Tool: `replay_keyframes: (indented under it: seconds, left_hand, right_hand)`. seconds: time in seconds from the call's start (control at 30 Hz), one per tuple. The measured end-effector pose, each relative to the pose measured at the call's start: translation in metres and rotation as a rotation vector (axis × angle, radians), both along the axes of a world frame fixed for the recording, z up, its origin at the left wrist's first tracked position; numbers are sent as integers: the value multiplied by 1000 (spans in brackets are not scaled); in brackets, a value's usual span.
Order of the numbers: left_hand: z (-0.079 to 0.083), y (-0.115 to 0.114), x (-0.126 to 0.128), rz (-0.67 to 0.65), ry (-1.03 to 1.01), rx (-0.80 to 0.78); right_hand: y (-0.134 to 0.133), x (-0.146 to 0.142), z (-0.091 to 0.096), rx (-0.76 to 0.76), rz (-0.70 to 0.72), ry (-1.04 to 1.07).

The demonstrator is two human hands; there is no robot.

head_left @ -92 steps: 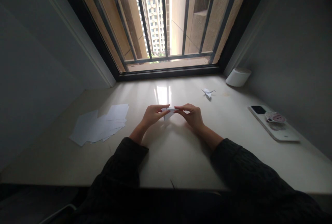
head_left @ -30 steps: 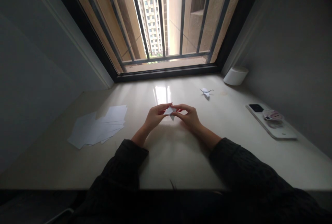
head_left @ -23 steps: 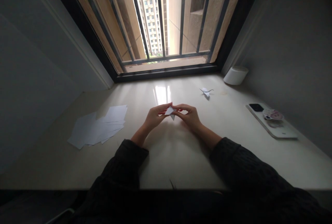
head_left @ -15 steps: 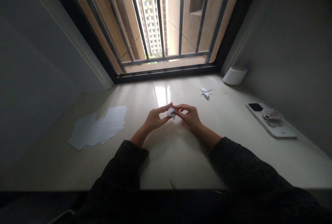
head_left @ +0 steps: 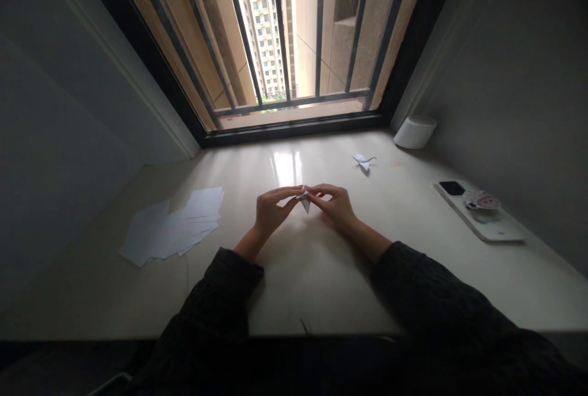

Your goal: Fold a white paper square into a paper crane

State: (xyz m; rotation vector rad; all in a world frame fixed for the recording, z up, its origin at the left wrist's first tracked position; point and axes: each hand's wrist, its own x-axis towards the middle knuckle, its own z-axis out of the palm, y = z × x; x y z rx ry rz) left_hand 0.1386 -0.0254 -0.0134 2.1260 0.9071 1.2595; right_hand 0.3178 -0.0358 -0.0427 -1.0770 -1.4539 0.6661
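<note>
A small piece of folded white paper [head_left: 306,204] is held between my two hands, above the middle of the pale sill. My left hand [head_left: 274,207] pinches its upper left part between thumb and fingers. From the other side my right hand [head_left: 334,205] grips it with thumb and index finger. A pointed tip of the paper hangs below the fingertips; the rest of the folds are mostly covered by my fingers. Farther back and to the right, a finished paper crane [head_left: 364,162] rests on the sill.
Several loose white paper sheets [head_left: 169,224] lie overlapping at the left. On the right is a white phone [head_left: 500,231] with a round cartoon grip on its back. A white cylindrical object [head_left: 415,132] stands in the back right corner, near the barred window [head_left: 285,47].
My left fingers have flattened and drawn closer to my right fingertips, covering more of the folded paper. The paper's upper flap shows less than before. My right hand has barely moved.
</note>
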Motion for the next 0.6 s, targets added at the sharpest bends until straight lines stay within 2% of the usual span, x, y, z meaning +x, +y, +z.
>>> replay_keyframes:
  seconds: [0.2,0.47,0.53,0.6]
  left_hand:
    - [0,0,1,5,-26,-26]
    - [4,-3,0,6,-31,22]
    - [4,-2,0,31,-43,-2]
    - [1,2,1,45,-75,-92]
  right_hand:
    - [0,0,0,-20,-3,12]
    - [1,1,-1,-60,-26,56]
    - [3,1,-2,-89,-41,95]
    - [4,1,-3,-119,-19,175]
